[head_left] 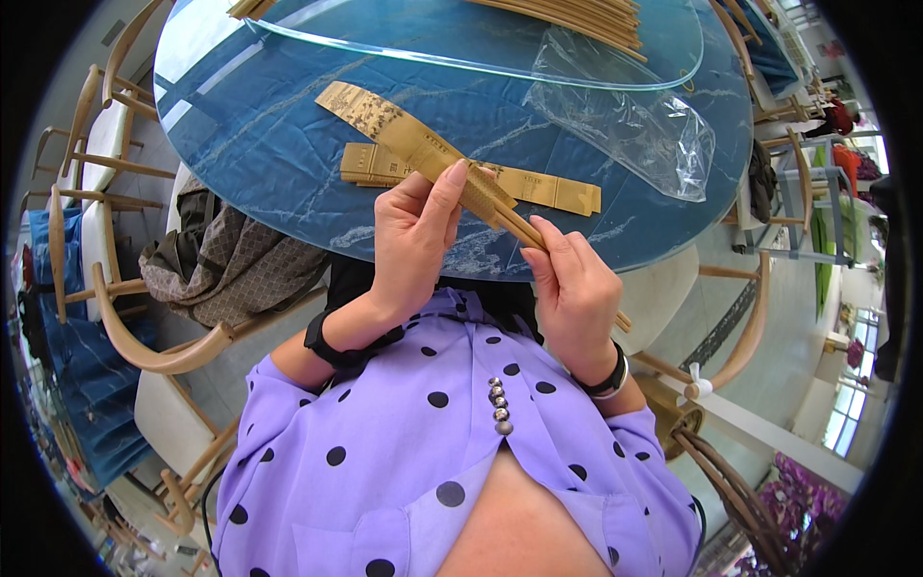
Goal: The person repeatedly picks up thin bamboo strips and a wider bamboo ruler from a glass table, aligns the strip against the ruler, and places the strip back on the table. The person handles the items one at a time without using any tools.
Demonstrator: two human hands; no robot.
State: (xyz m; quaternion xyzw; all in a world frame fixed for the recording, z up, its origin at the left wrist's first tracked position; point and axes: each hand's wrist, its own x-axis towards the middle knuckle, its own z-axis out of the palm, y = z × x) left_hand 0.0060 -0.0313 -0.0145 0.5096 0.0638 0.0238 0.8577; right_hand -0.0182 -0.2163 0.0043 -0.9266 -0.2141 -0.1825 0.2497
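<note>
My left hand (415, 229) pinches a long gold paper chopstick sleeve (385, 123) between thumb and fingers, above the near part of the table. The sleeve is printed with a dark pattern and slants from upper left to lower right. Light wooden chopsticks (524, 231) meet its lower end, and my right hand (579, 293) closes round them, with their other ends sticking out below it. How far the chopsticks reach inside the sleeve is hidden. Beneath my hands, more gold sleeves (553, 190) lie on the blue tabletop in an overlapping row.
A clear glass turntable (413, 48) covers the far part of the round blue table (250, 163). It carries a pile of chopsticks (577, 17). A crumpled clear plastic bag (639, 130) lies at the right. Wooden chairs (159, 361) stand around, one holding a patterned bag (231, 269).
</note>
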